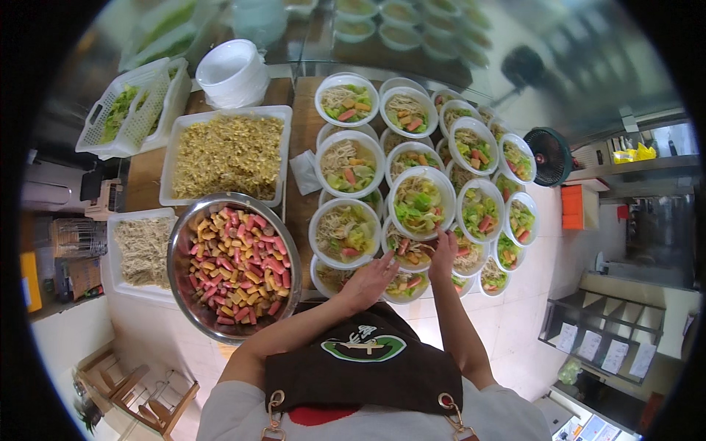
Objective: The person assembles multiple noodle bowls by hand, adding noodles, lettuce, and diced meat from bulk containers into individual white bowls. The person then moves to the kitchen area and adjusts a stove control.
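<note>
Kitchen counter, wooden top [298, 213], crammed with white bowls [346, 232] stacked in a couple of layers. Both hands are down at the near edge of that pile. My left hand [370, 283] lies flat and loose over a lower bowl [407, 285], fingers spread, not clearly gripping anything. My right hand [443, 253] reaches just past it, fingertips at the rim of the next bowl [409, 250]; can't tell if it's pinching something or just touching.

Progress-wise I'd say it's well along: every bowl I can see already has noodles, greens and orange-red bits. Hard to judge the buried ones.

Further out, left of the bowls: a steel basin [234, 266] of red, yellow and orange pieces, a tray of sprouts [228, 154], a tray of pale shreds [144, 251], a basket of greens [129, 110] and stacked empty bowls [232, 73].
</note>
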Demonstrator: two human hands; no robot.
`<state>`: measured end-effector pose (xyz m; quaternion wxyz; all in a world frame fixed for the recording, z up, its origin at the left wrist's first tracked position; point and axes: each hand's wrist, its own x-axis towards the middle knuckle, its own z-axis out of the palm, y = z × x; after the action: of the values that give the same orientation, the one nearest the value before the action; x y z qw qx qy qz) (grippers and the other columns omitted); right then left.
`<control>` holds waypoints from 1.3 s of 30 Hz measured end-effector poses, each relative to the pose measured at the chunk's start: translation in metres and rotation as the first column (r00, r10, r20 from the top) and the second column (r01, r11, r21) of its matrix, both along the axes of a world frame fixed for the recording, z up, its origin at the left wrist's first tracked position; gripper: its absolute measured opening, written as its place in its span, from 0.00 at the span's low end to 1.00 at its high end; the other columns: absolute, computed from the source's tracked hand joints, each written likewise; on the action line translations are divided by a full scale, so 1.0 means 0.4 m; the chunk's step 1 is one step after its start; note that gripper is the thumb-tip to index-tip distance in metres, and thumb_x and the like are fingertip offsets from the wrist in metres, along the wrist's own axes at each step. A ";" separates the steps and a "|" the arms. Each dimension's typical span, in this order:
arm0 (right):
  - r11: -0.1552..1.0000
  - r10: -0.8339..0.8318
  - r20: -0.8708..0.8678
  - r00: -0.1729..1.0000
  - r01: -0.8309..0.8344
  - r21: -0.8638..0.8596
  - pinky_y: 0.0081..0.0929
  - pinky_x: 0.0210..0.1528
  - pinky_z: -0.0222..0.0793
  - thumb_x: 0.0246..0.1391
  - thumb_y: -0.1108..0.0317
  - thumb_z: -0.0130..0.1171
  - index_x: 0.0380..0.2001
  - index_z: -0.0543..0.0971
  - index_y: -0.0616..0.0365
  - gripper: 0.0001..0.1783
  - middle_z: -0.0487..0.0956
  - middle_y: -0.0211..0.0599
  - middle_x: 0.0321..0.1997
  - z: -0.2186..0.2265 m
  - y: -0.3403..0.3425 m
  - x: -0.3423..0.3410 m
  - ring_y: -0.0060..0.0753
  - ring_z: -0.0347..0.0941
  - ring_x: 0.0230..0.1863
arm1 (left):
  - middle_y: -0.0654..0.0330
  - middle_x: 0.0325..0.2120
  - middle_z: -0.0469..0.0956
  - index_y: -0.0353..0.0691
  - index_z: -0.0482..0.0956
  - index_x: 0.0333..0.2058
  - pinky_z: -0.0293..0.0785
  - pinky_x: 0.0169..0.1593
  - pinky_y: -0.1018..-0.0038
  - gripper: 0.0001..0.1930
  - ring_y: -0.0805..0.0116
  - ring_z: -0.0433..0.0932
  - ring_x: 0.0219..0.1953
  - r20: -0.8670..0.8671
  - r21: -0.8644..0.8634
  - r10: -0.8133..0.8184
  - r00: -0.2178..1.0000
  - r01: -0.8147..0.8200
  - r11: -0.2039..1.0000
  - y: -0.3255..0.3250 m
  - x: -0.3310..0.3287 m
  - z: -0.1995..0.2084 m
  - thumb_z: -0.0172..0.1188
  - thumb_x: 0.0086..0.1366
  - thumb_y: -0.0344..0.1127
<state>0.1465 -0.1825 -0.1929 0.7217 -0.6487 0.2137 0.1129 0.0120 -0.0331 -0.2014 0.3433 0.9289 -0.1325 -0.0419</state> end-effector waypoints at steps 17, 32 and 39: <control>0.997 0.000 -0.056 0.998 -0.005 -0.083 0.14 0.18 0.62 0.61 0.63 0.44 0.44 0.70 0.60 0.14 0.71 0.31 0.23 0.104 -0.139 -0.234 0.21 0.69 0.19 | 0.55 0.39 0.73 0.43 0.79 0.32 0.69 0.45 0.60 0.09 0.55 0.69 0.46 0.470 0.676 0.458 0.755 -0.641 0.362 1.119 0.501 0.171 0.53 0.57 0.38; 0.920 0.383 -0.049 0.923 -0.376 0.114 0.15 0.24 0.67 0.61 0.65 0.44 0.41 0.73 0.60 0.12 0.75 0.33 0.29 0.164 0.028 -0.214 0.21 0.73 0.24 | 0.57 0.36 0.72 0.40 0.74 0.34 0.70 0.45 0.62 0.08 0.59 0.70 0.44 0.556 0.688 0.246 0.794 -0.606 0.400 1.203 0.519 0.254 0.48 0.61 0.35; 0.720 0.609 0.118 0.784 -0.610 0.331 0.26 0.39 0.73 0.61 0.65 0.44 0.50 0.67 0.60 0.16 0.74 0.39 0.39 0.244 0.341 -0.087 0.26 0.73 0.38 | 0.50 0.36 0.72 0.35 0.70 0.38 0.67 0.42 0.61 0.11 0.50 0.70 0.40 0.566 0.460 0.215 0.796 -0.522 0.718 0.931 0.310 0.461 0.47 0.57 0.32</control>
<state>0.1117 -0.0460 -0.0951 0.7482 -0.5429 -0.0354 0.3797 0.1361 0.3394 -0.0170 -0.0081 0.9758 0.0023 0.2185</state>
